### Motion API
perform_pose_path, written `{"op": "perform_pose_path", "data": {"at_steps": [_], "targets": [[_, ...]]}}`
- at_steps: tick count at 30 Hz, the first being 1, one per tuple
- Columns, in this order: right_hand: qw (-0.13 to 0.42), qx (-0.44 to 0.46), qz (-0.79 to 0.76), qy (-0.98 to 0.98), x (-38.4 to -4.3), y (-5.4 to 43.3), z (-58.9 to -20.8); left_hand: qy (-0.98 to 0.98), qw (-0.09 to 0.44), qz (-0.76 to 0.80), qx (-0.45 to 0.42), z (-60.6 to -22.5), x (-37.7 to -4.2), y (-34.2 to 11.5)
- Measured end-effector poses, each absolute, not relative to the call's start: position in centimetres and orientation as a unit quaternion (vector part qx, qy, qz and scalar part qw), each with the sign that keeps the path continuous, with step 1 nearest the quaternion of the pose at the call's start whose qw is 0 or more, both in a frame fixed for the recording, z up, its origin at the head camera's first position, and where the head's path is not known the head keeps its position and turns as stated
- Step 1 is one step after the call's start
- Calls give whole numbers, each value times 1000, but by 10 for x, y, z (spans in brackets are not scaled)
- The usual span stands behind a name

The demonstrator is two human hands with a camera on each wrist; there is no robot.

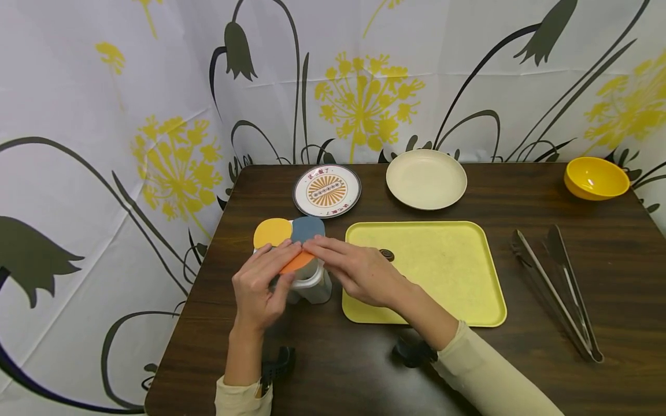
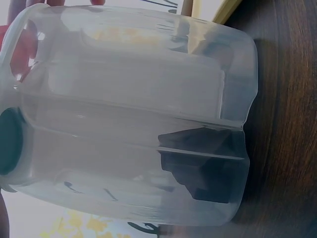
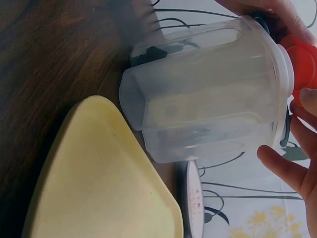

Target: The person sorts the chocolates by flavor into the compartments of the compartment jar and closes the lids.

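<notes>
A clear plastic container (image 2: 133,94) with several compartments stands on the table, left of the yellow tray. Yellow (image 1: 273,232) and blue (image 1: 308,229) lids cover its far side; a green lid (image 2: 10,141) shows in the left wrist view. Both hands hold an orange lid (image 1: 298,262) above the near rim, where the opening shows. My left hand (image 1: 262,283) has its fingers over the lid's left part, thumb lower down. From the right, my right hand (image 1: 361,268) pinches the lid's edge; its thumb and fingers show in the right wrist view.
The yellow tray (image 1: 432,277) lies right of the container, with a small dark round thing (image 1: 387,254) near its left side. Behind stand a patterned plate (image 1: 326,191), a cream plate (image 1: 426,179) and a yellow bowl (image 1: 596,178). Metal tongs (image 1: 564,294) lie at right.
</notes>
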State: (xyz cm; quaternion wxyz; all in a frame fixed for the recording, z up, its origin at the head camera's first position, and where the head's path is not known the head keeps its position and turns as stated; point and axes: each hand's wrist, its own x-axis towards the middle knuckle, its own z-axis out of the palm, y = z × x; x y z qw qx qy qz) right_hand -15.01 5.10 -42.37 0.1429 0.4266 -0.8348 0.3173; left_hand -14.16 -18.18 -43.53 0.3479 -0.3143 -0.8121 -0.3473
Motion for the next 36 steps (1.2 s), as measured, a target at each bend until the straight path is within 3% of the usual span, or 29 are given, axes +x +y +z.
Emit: {"op": "perform_pose_path", "data": {"at_steps": [25, 36], "targets": [[128, 406, 365, -828, -135, 67, -423, -818, 348, -344, -302, -435, -143, -182], [136, 292, 380, -867, -122, 121, -434, -814, 353, -348, -303, -434, -143, -181]]}}
